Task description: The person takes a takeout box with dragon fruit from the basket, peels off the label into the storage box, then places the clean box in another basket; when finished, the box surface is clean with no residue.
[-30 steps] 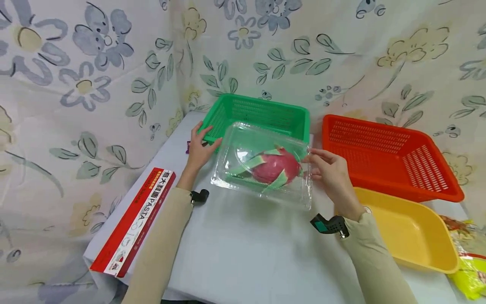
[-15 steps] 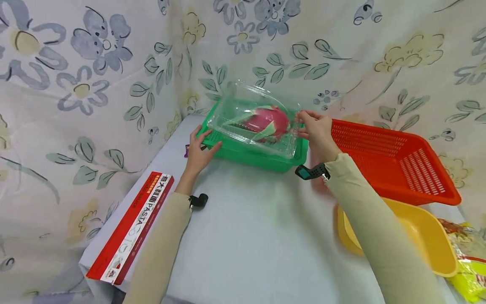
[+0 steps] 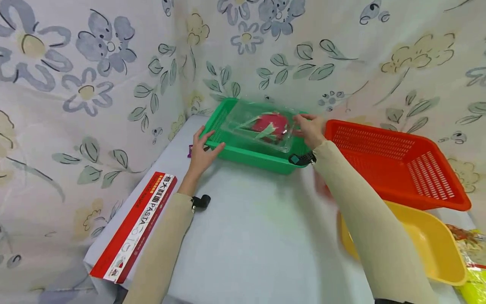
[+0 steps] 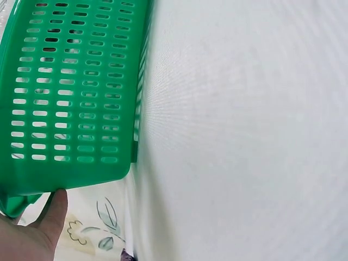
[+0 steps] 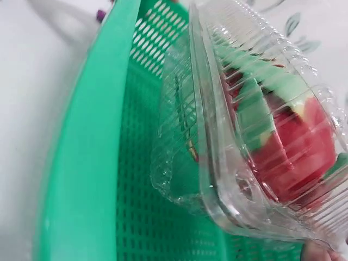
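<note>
My right hand (image 3: 309, 131) pinches the right edge of a clear plastic box (image 3: 237, 123), which has a pink-red dragon fruit (image 3: 274, 124) with green leaf tips inside. The box is tilted within the green basket (image 3: 250, 157), partly below its rim; whether it touches the floor I cannot tell. In the right wrist view the box (image 5: 215, 179) leans beside the basket wall (image 5: 81, 163), with fingertips (image 5: 316, 252) at its lower corner. My left hand (image 3: 201, 155) grips the basket's near left corner. The left wrist view shows its thumb (image 4: 56, 215) against the end wall (image 4: 76, 179).
A red basket (image 3: 379, 164) stands to the right, with a yellow basin (image 3: 436, 249) in front of it. A red-and-white pasta box (image 3: 134, 223) lies along the left table edge. Food packets (image 3: 472, 249) are at far right. A small purple item (image 3: 190, 150) sits behind my left hand.
My right hand has carried the plastic box with the dragon fruit up, away from me, then down into the green basket. My left hand has stayed at the basket corner.
</note>
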{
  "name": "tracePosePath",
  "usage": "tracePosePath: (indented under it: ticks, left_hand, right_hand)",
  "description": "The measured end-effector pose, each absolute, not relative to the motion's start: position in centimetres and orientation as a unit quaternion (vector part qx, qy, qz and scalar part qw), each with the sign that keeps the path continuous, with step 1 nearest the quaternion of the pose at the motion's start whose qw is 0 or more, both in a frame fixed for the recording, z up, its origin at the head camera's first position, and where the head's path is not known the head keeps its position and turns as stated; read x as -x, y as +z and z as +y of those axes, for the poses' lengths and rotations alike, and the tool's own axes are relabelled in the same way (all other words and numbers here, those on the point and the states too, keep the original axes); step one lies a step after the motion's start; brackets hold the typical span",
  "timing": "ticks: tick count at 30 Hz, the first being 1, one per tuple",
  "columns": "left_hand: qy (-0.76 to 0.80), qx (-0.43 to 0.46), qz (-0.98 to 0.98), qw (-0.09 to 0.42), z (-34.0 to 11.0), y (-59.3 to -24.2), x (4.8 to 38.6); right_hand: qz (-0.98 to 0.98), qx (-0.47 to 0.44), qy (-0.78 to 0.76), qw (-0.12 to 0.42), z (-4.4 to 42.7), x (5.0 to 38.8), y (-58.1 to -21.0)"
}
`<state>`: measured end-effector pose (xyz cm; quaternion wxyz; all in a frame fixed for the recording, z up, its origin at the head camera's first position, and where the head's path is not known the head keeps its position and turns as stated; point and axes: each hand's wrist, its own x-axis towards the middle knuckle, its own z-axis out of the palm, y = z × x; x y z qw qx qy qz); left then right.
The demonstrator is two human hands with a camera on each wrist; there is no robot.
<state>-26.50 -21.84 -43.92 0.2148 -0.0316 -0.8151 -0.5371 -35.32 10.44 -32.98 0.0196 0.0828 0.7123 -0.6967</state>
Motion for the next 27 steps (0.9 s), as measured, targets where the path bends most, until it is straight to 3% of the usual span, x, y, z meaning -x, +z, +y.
tracePosePath:
  ticks: [12, 27]
  left_hand:
    - [-0.532, 0.023, -0.816, 0.224, -22.8, -44.1, 25.9]
    - [-0.525, 0.029, -0.828, 0.195, -22.4, -43.4, 26.0]
  right_hand:
    - [0.717, -0.1, -0.681, 0.107, 8.4, 35.9, -34.0]
    - [0.728, -0.11, -0.665, 0.124, 7.0, 36.3, -34.6]
